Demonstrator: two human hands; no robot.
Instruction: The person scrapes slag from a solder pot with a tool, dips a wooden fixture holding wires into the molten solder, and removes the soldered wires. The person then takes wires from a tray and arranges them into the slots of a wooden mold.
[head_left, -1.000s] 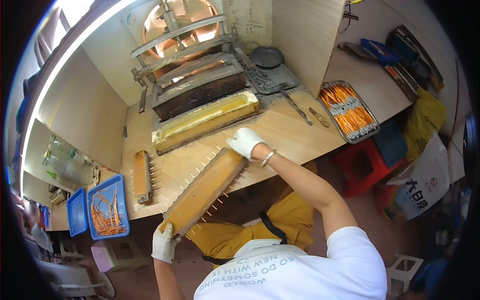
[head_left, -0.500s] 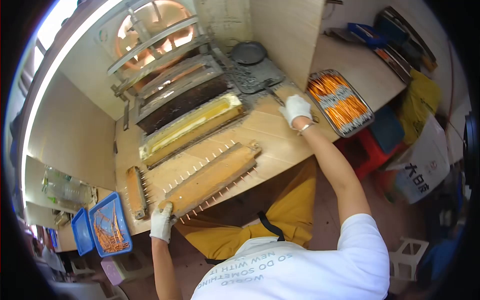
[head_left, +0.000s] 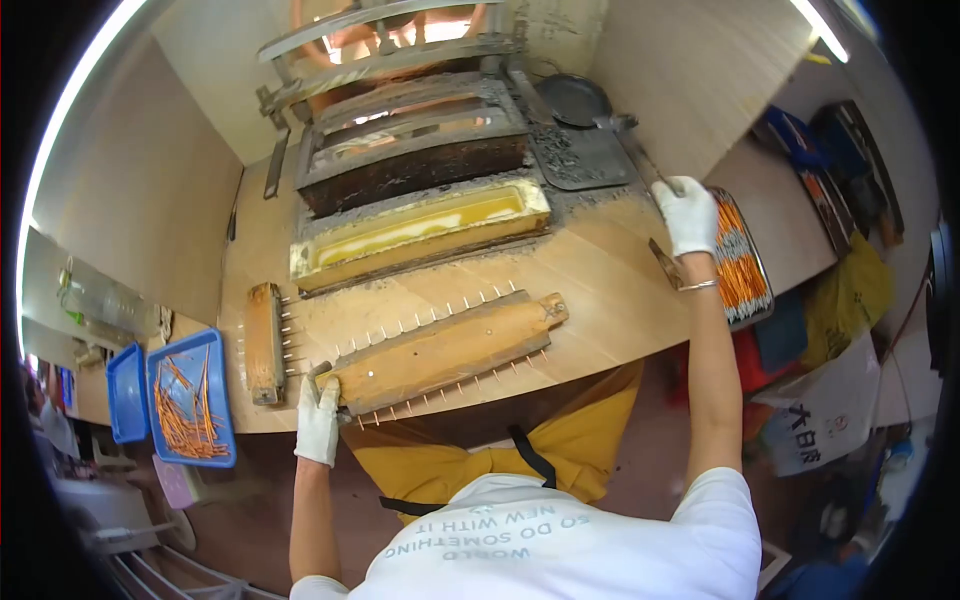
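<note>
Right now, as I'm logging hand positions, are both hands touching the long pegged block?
No, only the left hand touches the long pegged block, while the right hand grips a tool well away from it.

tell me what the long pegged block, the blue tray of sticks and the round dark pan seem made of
Long pegged block: probably wood, worn and matte, going by its stained tan-brown face.
Blue tray: likely plastic, smooth, slightly glossy, with a rounded, moulded-looking rim.
Round dark pan: perhaps metal, dull, from its thin grey-black rim; any coating can't be told.
</note>
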